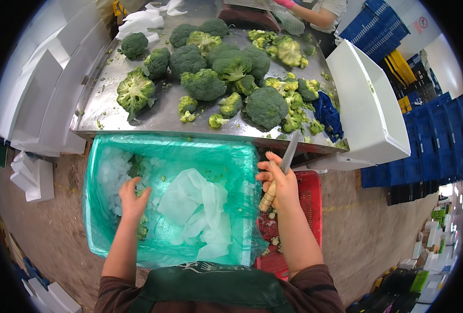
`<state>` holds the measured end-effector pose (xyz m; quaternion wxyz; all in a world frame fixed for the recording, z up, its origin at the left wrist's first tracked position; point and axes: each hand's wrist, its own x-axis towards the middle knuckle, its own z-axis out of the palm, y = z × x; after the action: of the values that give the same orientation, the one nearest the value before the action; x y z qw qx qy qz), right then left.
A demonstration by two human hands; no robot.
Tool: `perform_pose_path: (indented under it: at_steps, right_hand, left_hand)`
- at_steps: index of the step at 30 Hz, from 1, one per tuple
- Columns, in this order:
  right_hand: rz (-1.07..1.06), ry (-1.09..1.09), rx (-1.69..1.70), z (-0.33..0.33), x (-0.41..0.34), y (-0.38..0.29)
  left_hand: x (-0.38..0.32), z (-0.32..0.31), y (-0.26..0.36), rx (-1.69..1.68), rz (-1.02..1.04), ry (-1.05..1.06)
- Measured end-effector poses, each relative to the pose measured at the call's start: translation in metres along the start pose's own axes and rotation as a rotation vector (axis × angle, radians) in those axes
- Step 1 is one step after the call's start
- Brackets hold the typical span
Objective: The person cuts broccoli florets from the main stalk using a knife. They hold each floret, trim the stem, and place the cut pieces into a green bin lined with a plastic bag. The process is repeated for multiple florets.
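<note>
My right hand (286, 186) grips a knife (291, 152) by its wooden handle, the blade pointing up toward the table edge. My left hand (132, 197) is over the left side of a bin lined with green plastic film (239, 164), thumb and fingers apart. Under that hand are some broccoli pieces (142, 227), partly hidden; I cannot tell whether the fingertips touch them. Crushed ice (112, 176) lies at the bin's left, with a crumpled translucent white sheet (194, 199) in its middle. Several broccoli heads (266, 107) and trimmed yellowish-green florets (231, 105) cover the steel table (165, 113) beyond.
A red plastic crate (311, 195) with scraps stands below my right forearm. White foam boxes (366, 105) flank the table's right side, and more foam panels (39, 98) its left. A blue cloth or bag (327, 116) lies near the right corner. Across the table is another person's pink-gloved hand (285, 3) beside white netting (290, 19).
</note>
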<state>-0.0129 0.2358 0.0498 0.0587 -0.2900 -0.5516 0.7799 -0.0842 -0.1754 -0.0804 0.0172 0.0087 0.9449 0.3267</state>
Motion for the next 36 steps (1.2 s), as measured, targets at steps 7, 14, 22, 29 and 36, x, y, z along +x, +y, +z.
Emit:
perform_pose_path:
  at_steps: [7,14,22,29,36]
  right_hand:
    - [-0.166,0.18,-0.112,-0.081,0.011,-0.045]
    - [-0.573,0.436,0.268,-0.169,0.03,-0.154]
    - [0.056,0.34,0.05,-0.08,-0.013,0.046]
    - [0.065,0.134,0.14,-0.011,-0.025,0.045]
    - [0.072,0.117,0.157,-0.017,-0.037,0.051]
  left_hand:
    - [0.008,0.005,-0.065,0.499,-0.08,-0.106]
    - [-0.015,-0.01,-0.063,0.505,-0.113,-0.112]
    - [-0.056,-0.044,-0.077,0.558,-0.279,-0.343]
    - [-0.055,-0.027,-0.097,0.498,-0.225,-0.263]
    - [-0.071,-0.016,-0.087,0.457,0.197,-0.266]
